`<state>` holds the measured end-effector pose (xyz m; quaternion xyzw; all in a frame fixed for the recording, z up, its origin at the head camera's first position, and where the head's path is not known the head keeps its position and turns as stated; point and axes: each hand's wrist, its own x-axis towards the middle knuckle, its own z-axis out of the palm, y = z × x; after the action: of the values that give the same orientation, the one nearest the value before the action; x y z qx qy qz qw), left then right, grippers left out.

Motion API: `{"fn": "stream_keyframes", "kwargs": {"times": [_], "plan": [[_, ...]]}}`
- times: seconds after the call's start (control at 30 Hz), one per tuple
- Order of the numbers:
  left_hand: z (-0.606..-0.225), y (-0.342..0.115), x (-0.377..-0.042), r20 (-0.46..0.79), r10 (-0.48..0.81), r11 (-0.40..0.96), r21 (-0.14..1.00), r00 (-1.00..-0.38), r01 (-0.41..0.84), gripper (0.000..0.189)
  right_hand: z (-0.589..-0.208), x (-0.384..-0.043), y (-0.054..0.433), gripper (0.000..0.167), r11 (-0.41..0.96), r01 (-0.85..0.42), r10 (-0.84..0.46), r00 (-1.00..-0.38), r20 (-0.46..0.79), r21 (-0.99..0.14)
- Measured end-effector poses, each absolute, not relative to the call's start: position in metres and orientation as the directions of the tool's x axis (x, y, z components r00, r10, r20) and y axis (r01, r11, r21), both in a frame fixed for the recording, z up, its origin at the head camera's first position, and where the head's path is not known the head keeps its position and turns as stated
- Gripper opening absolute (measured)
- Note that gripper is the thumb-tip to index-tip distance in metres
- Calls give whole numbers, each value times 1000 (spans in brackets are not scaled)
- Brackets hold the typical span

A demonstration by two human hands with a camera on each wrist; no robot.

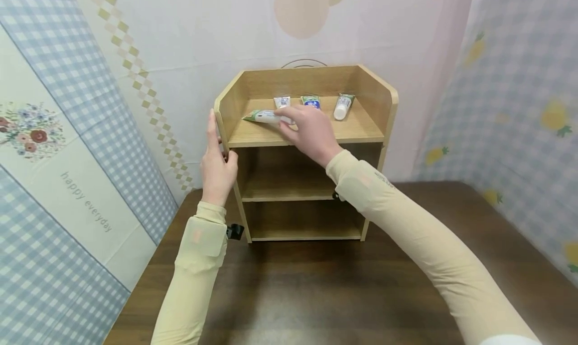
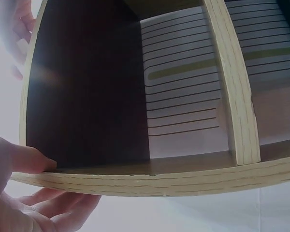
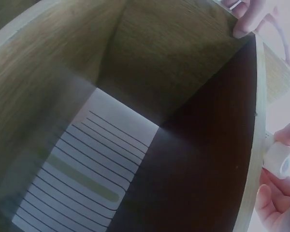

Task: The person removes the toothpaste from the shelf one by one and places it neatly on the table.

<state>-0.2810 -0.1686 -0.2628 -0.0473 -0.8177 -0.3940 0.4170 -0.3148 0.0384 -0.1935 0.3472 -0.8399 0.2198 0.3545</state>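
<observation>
My right hand point(image 1: 316, 129) pinches a white tube with a green end point(image 1: 265, 117) over the top board of a small wooden shelf point(image 1: 361, 129). The tube lies sideways, its green end toward the left panel. Its white cap point(image 3: 280, 160) shows beside the fingers in the right wrist view. On the left, my left hand point(image 1: 218, 170) grips the shelf's side panel point(image 2: 150, 184), thumb inside and the other fingers outside. Behind the right hand are a small white tube point(image 1: 282, 102), a blue-and-green tube point(image 1: 311, 101) partly hidden by the hand, and a white-capped tube point(image 1: 344, 106).
The shelf stands on a dark brown table point(image 1: 289, 295), against a pale cloth backdrop point(image 1: 203, 29). Below its top board are two tiers with a middle board point(image 1: 289, 198). Checked cloth point(image 1: 108, 134) hangs at the left and pineapple-patterned cloth point(image 1: 510, 109) at the right.
</observation>
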Motion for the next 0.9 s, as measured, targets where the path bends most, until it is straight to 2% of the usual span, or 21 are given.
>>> {"fn": "stream_keyframes", "kwargs": {"times": [0.27,0.57,0.9], "plan": [[-265,-170,-279,709,-250,699,603,-660,383,86,-205,-312,46,26,632,-767,-410,-450,794,-109],[-263,-171,-278,725,-245,723,579,-643,377,86,-210,-305,56,25,597,-801,-383,-340,859,-51],[-262,-171,-278,716,-254,722,588,-651,365,86,-211,-301,58,24,587,-809,-367,-286,885,-18]]}}
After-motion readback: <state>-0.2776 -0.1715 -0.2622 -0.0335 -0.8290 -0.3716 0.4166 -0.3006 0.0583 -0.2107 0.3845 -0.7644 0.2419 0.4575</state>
